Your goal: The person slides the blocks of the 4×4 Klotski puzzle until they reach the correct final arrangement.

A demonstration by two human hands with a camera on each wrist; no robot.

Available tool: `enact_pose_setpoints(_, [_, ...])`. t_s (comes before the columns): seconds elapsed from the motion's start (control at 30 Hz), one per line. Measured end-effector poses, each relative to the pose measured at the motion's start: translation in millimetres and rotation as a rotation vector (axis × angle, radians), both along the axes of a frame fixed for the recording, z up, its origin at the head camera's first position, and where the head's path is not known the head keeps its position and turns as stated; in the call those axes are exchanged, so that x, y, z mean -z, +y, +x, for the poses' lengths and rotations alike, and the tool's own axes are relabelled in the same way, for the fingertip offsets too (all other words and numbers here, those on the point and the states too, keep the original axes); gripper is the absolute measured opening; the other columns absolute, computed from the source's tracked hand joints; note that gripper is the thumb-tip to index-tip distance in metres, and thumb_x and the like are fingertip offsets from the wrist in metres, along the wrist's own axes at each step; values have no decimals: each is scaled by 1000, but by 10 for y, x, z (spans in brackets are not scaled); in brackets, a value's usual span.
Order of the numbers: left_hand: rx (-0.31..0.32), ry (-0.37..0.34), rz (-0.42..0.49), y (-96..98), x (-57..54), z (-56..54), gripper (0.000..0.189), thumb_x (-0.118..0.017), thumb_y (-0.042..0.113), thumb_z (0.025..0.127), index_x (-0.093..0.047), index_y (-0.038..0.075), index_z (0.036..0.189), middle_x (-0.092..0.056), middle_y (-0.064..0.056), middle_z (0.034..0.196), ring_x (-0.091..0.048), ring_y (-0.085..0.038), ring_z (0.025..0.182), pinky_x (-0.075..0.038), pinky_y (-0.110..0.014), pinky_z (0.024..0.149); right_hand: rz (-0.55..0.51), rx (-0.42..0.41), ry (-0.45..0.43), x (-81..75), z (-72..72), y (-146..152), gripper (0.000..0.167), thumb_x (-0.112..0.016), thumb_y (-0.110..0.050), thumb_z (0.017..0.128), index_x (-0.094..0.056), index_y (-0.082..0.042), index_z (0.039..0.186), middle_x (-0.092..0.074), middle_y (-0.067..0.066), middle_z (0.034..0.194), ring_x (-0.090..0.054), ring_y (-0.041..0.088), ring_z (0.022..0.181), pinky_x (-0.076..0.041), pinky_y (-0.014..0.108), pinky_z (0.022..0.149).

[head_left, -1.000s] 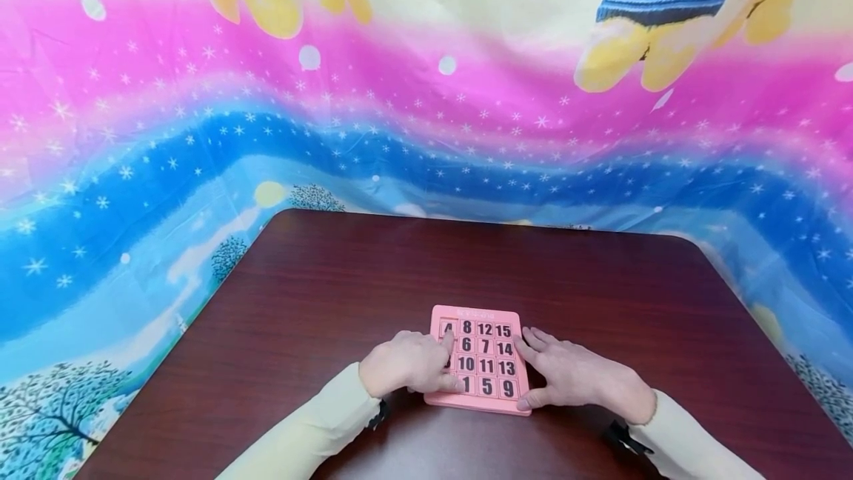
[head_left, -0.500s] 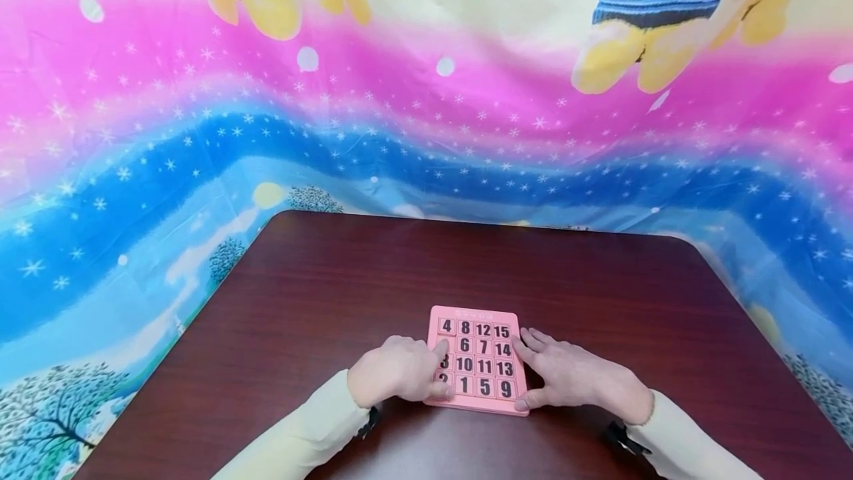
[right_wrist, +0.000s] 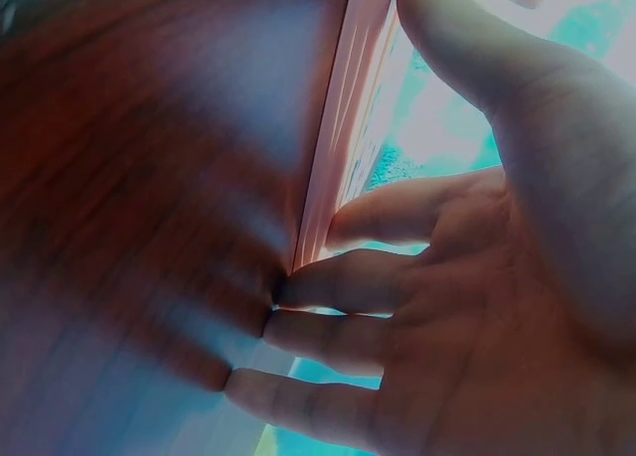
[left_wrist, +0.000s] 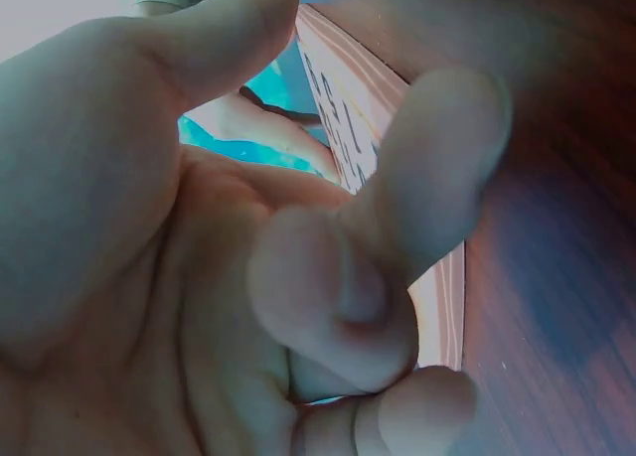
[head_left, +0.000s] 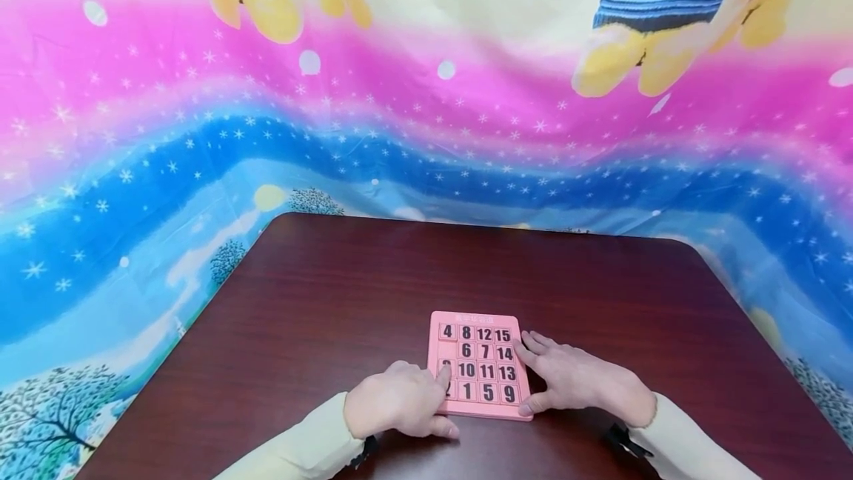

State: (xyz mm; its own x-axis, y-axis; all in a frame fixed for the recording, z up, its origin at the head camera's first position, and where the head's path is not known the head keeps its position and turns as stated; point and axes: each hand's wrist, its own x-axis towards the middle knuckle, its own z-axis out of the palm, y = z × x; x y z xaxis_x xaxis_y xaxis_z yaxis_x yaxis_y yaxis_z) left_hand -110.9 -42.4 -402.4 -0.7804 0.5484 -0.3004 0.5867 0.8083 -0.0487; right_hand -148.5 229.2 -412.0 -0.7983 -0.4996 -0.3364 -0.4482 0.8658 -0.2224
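Note:
A pink sliding number puzzle (head_left: 474, 318) lies flat on the dark wooden table. Its number 4 tile (head_left: 448, 332) sits in the top left corner, and the space just below that tile has no tile. My left hand (head_left: 398, 400) is at the puzzle's left side, its index fingertip on the partly covered tile (head_left: 443, 364) below that space. The left thumb extends past the near edge, and the other fingers are bent under the palm. Along the right side, my right hand (head_left: 578, 378) rests with fingers straight, its index finger and thumb touching the frame.
The brown table (head_left: 320, 280) has rounded far corners. Behind it hangs a colourful curtain (head_left: 400, 110) printed with snowflakes and bears. Black straps (head_left: 626, 439) show at both wrists below cream sleeves (head_left: 693, 435).
My left hand has moved down the puzzle's left column, from the 4 tile to the tile two rows below. The 4 has slid slightly upward, leaving a gap beneath. The right hand stays put.

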Motion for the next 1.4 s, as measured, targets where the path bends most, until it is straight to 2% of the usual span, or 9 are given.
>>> enact_pose_setpoints(0.17, [-22, -4, -5, 7, 24, -27, 91, -56, 78, 79, -47, 15, 145, -73, -4, 98, -68, -19, 84, -49, -32, 68, -2, 4, -2, 3, -4, -4, 104, -71, -69, 73, -40, -6, 150, -32, 23, 157, -27, 39, 147, -35, 60, 109])
enact_pose_setpoints(0.27, [-35, -21, 7, 12, 36, -81, 92, -56, 77, 80, -44, 14, 146, -73, -5, 99, -68, -19, 85, -49, -33, 69, -1, 0, 1, 8, -5, -3, 104, -71, -68, 73, -40, -5, 149, -32, 23, 157, -27, 39, 147, -35, 59, 109])
enact_pose_setpoints(0.37, [-48, -41, 16, 13, 47, -151, 92, -56, 75, 81, -42, 14, 148, -72, -2, 92, -68, -17, 88, -50, -33, 71, 2, -6, 8, 13, -4, -1, 103, -71, -67, 74, -40, -4, 149, -32, 24, 156, -27, 40, 147, -35, 59, 109])
enact_pose_setpoints(0.5, [-60, -52, 22, 6, 61, -226, 90, -56, 73, 83, -39, 17, 151, -69, 0, 86, -65, -15, 83, -50, -34, 72, -2, 2, 3, 14, 3, 3, 102, -72, -66, 74, -39, -5, 149, -32, 23, 156, -27, 40, 147, -35, 59, 109])
enact_pose_setpoints(0.63, [-60, -47, 23, -5, 67, -236, 89, -57, 73, 83, -38, 19, 152, -68, -2, 88, -63, -15, 79, -49, -34, 73, -11, 16, -14, 20, 23, 9, 103, -72, -67, 73, -39, -6, 150, -31, 23, 157, -27, 39, 147, -34, 60, 109])
enact_pose_setpoints(0.8, [-29, -32, 18, -19, 21, -141, 92, -56, 76, 81, -40, 17, 150, -70, -3, 90, -67, -17, 83, -51, -34, 72, -6, 15, -12, 21, 23, 11, 104, -72, -68, 73, -39, -6, 150, -31, 22, 157, -27, 38, 147, -35, 59, 109])
enact_pose_setpoints(1.0, [40, -15, 26, -78, -56, 79, 94, -55, 78, 79, -43, 16, 148, -73, -4, 101, -68, -17, 86, -52, -33, 73, 8, -2, 9, 20, -1, 4, 103, -71, -67, 73, -39, -6, 150, -32, 22, 157, -27, 38, 147, -36, 58, 109])
enact_pose_setpoints(1.2, [69, 4, -15, -89, -37, 251, 94, -55, 80, 77, -45, 17, 147, -73, 0, 91, -65, -15, 74, -49, -32, 66, 14, -5, 6, 16, 3, 7, 103, -72, -67, 73, -40, -6, 149, -32, 21, 157, -28, 38, 147, -36, 57, 109])
enact_pose_setpoints(1.4, [81, 21, -21, -55, 2, 292, 95, -58, 80, 75, -47, 15, 144, -70, 3, 80, -62, -13, 66, -46, -31, 61, 16, 9, -5, 1, -9, 0, 103, -73, -66, 73, -40, -6, 149, -31, 20, 158, -27, 38, 147, -36, 58, 109])
